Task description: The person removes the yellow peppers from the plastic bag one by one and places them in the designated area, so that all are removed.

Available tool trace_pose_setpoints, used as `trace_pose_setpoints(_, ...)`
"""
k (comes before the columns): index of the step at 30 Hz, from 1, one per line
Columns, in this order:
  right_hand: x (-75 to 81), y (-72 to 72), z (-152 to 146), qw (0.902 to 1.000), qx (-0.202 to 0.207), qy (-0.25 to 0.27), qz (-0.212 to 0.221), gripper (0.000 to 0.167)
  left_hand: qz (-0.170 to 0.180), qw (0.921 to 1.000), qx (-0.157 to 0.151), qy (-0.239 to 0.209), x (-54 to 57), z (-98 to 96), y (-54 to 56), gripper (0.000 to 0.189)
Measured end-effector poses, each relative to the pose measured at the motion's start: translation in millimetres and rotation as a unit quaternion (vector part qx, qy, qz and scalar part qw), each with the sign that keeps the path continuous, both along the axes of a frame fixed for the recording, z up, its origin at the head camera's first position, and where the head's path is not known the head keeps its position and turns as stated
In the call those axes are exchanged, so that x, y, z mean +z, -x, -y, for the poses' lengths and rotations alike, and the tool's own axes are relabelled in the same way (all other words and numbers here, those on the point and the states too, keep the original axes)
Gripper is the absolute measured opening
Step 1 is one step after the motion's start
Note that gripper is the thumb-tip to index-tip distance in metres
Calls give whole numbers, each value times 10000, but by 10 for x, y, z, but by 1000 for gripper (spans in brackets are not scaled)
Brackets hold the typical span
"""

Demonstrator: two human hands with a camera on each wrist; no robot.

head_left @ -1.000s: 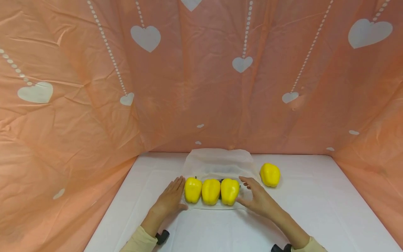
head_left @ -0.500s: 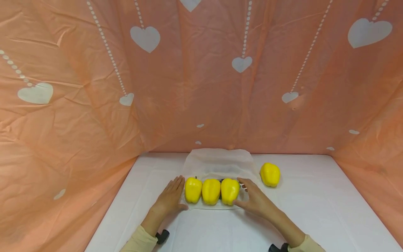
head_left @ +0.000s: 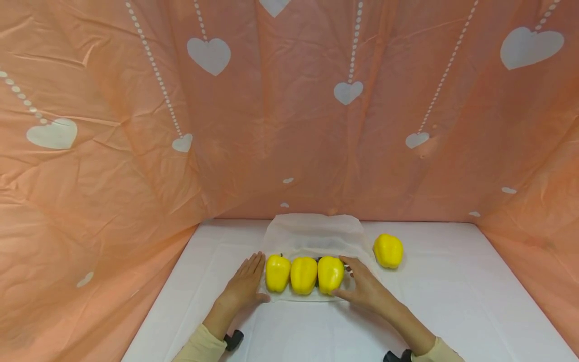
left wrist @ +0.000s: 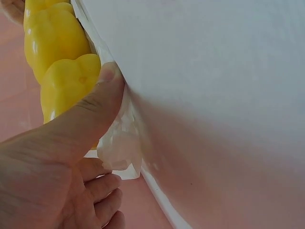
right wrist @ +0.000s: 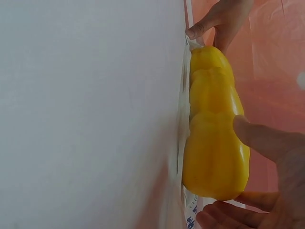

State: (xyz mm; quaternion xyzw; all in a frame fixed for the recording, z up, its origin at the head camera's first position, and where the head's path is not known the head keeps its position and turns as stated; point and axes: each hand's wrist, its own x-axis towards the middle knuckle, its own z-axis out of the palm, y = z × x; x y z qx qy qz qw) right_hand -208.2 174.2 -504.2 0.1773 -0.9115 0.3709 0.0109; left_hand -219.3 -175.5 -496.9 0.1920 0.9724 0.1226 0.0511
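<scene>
Three yellow bell peppers, the left one, the middle one and the right one, lie side by side on a thin, whitish, translucent plastic sheet or bag. Beside the left pepper rests my left hand, fingers straight, thumb apart; in the left wrist view its thumb touches the crumpled plastic edge. My right hand holds the right pepper between thumb and fingers, as the right wrist view shows, with the thumb on the pepper's side. The fingers' far contact is partly hidden.
Another yellow bell pepper lies apart on the white table, to the right of the plastic. An orange sheet with white hearts hangs behind and at both sides. Blue print shows on the plastic.
My right hand has moved slightly left, and its thumb and fingers have come round the right pepper. The left hand and the peppers have hardly moved.
</scene>
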Motion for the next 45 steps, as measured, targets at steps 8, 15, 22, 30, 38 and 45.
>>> trace_pose_setpoints(8, -17, 9, 14, 9998, -64, -119, 127, 95, 68, 10000, 48, 19, 0, -9, 5, 107)
trace_pose_setpoints(15, -36, 36, 38, 9994, -169, -184, 223, 98, 120, 9999, 92, -22, -11, -15, 16, 107)
trace_pose_setpoints(22, -44, 55, 56, 9992, -205, -215, 277, 99, 133, 9999, 87, -15, -35, -13, 6, 107)
trace_pose_setpoints(30, -36, 51, 63, 9992, -189, -163, 327, 98, 90, 9999, 53, 25, -43, -14, 2, 106)
trace_pose_setpoints(38, -42, 34, 42, 9995, -103, -196, 222, 96, 96, 9999, 55, 24, -33, -11, 4, 106)
trace_pose_setpoints(45, 1, 0, -4, 9995, -122, -188, 200, 99, 14, 10000, -13, 35, -18, -7, -6, 105)
